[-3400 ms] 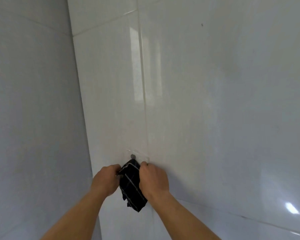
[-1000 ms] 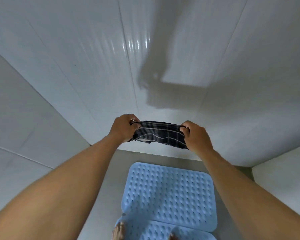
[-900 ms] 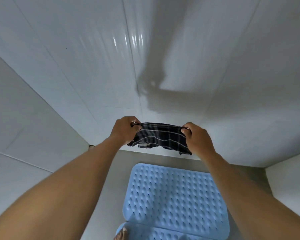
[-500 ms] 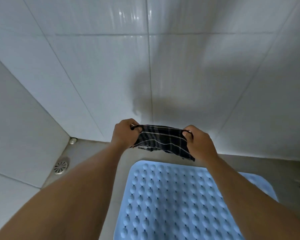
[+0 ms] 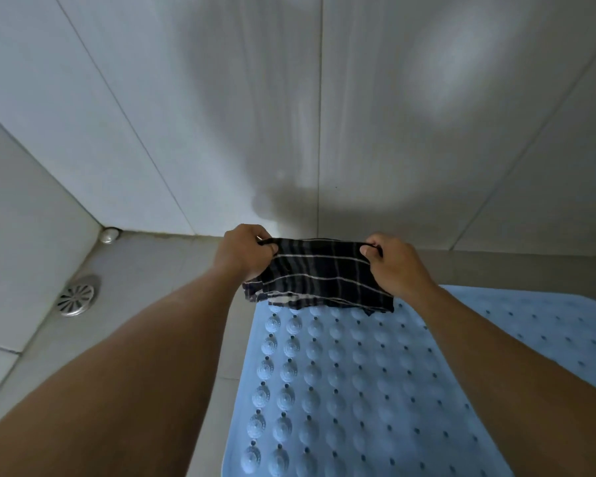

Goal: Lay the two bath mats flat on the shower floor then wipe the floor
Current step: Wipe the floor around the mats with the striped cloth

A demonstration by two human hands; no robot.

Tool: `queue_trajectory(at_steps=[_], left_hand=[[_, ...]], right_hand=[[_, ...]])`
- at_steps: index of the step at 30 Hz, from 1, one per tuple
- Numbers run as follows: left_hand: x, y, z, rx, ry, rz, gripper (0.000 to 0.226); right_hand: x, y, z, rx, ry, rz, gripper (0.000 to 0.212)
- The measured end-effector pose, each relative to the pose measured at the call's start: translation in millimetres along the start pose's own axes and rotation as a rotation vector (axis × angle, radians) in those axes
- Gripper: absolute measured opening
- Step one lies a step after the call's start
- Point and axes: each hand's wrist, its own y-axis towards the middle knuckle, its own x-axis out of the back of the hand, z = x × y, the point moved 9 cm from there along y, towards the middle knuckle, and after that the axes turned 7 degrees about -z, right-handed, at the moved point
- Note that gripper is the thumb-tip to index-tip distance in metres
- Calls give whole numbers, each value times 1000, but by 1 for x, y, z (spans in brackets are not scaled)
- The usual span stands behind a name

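Both hands hold one dark checked cloth (image 5: 319,273), stretched between them along its upper edge. The left hand (image 5: 245,253) has fingers and thumb curled over the cloth's left corner in a tight pinch. The right hand (image 5: 398,266) pinches the right corner in the same way. The top edge is taut. The lower part hangs loose and partly folded, and its bottom edge shows over the far end of the bath mat (image 5: 341,390). Whether it touches the mat cannot be told from this view.

The bath mat is pale blue, with rows of raised round bumps and small holes. It lies flat on the grey shower floor (image 5: 172,270), near the foot of the wall, and shows on both sides of the right forearm.

A round metal drain cover (image 5: 76,299) is set in the floor left of the mat, well apart from it. A small round metal fitting (image 5: 109,235) sits in the floor corner beyond the drain. White wall tiles (image 5: 221,115) rise behind, with a shadow cast above the hands
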Motion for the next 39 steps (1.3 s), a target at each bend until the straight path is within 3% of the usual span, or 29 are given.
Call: queue_trajectory(at_steps=[6, 10, 13, 19, 26, 30, 39], left_hand=[[-35, 32, 14, 13, 35, -50, 11], [-52, 30, 3, -226, 175, -220, 31], [-89, 18, 6, -345, 227, -71, 34], [-136, 13, 34, -336, 458, 201, 61], [-154, 13, 34, -267, 574, 232, 68], [-156, 10, 24, -186, 514, 243, 75], [-185, 1, -9, -166, 596, 265, 74]], right_hand=[[-28, 31, -19, -43, -89, -42, 22], [-37, 36, 0, 116, -310, -207, 30], [-71, 27, 13, 209, -429, -117, 35], [-136, 12, -33, -78, -496, 254, 62], [-129, 15, -46, -25, -486, 250, 69], [-118, 18, -53, -2, -425, 221, 72], [-91, 25, -90, 13, -462, 329, 75]])
